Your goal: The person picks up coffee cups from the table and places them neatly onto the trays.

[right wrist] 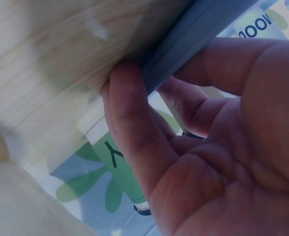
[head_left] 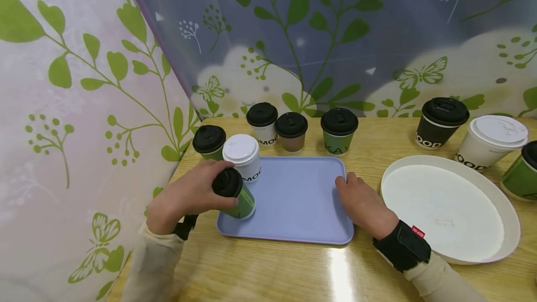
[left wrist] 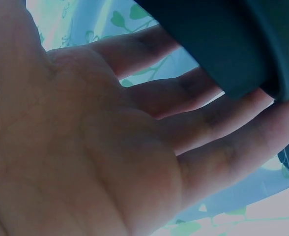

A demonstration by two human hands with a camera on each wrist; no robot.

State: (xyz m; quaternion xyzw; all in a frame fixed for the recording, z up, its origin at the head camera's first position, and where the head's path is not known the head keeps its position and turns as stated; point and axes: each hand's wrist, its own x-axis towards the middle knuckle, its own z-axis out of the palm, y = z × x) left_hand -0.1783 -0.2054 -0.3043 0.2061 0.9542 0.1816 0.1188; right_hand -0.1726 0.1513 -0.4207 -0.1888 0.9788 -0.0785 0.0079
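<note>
A green paper cup with a black lid (head_left: 243,203) stands slightly tilted at the left end of a lavender tray (head_left: 299,199). My left hand (head_left: 190,195) grips this cup round its lid and upper side; in the left wrist view the fingers curl behind the dark lid (left wrist: 233,44). Just behind it a white cup with a white lid (head_left: 247,157) stands at the tray's back left corner. My right hand (head_left: 364,202) holds the tray's right edge, fingers curled at the rim (right wrist: 184,49) in the right wrist view.
Behind the tray stand a green cup (head_left: 209,142), a white cup (head_left: 263,122), a brown cup (head_left: 291,132) and another green cup (head_left: 339,132). A round cream tray (head_left: 449,209) lies at the right, with a black cup (head_left: 440,122), a large white cup (head_left: 488,143) and a green cup (head_left: 522,174) around it.
</note>
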